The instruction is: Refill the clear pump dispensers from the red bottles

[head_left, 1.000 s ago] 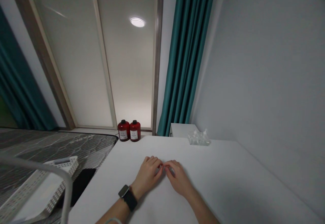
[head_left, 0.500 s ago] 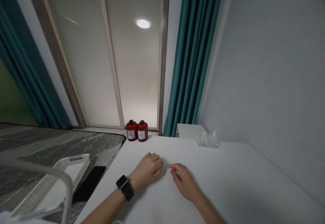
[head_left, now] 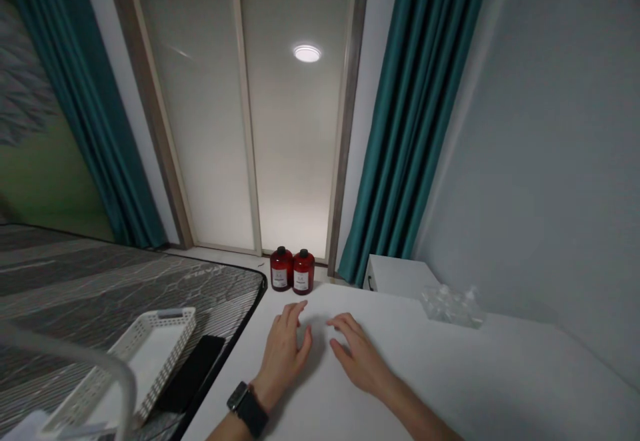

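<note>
My left hand [head_left: 286, 346], with a black watch [head_left: 247, 409] on its wrist, is over the white table [head_left: 310, 407]. Its fingers are apart and nothing is in them. To the right, my right hand [head_left: 361, 355] is also empty, thumb and forefinger parted. A gap lies between the two hands. Beyond my left hand stand two red bottles side by side, a left bottle [head_left: 281, 271] and a right bottle [head_left: 303, 274], upright with black caps and white labels. Neither hand touches them.
Clear crumpled plastic [head_left: 453, 305] lies at the table's back right, near a white cabinet [head_left: 400, 273]. On the grey mattress [head_left: 220, 294] to the left sit a white basket [head_left: 170, 334] and a flat black object [head_left: 195, 371]. A grey curved bar [head_left: 113, 364] crosses the lower left.
The view has swung left, so things appear farther right. My left hand has reached toward the bottles and its fingers have spread. My right thumb and forefinger have parted more.
</note>
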The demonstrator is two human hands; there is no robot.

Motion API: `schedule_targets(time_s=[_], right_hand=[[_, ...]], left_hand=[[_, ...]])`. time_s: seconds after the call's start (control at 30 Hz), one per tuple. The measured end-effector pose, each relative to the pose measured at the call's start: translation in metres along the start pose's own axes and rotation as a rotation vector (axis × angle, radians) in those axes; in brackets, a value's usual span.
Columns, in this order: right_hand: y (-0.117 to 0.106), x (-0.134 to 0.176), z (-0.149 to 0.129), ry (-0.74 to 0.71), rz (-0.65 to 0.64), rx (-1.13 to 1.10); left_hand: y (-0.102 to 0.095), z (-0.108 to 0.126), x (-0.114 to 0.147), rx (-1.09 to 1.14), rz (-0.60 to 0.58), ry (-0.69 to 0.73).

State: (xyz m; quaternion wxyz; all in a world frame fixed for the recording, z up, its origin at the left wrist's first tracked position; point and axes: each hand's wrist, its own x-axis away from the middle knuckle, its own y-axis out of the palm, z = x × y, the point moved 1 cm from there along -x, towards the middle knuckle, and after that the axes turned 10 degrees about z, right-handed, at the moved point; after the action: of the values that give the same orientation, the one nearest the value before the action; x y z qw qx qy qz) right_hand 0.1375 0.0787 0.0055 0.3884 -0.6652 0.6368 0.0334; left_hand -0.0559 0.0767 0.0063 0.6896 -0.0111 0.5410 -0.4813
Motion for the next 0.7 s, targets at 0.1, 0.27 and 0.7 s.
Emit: schedule_targets(time_s=[0.1, 0.27, 0.7], right_hand=[[0.030, -0.045, 0.015, -0.023, 0.147, -0.036], [0.069, -0.124, 0.029, -0.030, 0.341, -0.016], [0.091, -0.184, 0.035, -0.071, 0.304, -0.009]], left_hand=[[0.006, 0.001, 0.005, -0.022, -0.014, -0.010], [0.005, 0.002, 0.004, -0.076, 0.015, -0.029], [0.003, -0.007, -0.002, -0.121, 0.047, -0.039]])
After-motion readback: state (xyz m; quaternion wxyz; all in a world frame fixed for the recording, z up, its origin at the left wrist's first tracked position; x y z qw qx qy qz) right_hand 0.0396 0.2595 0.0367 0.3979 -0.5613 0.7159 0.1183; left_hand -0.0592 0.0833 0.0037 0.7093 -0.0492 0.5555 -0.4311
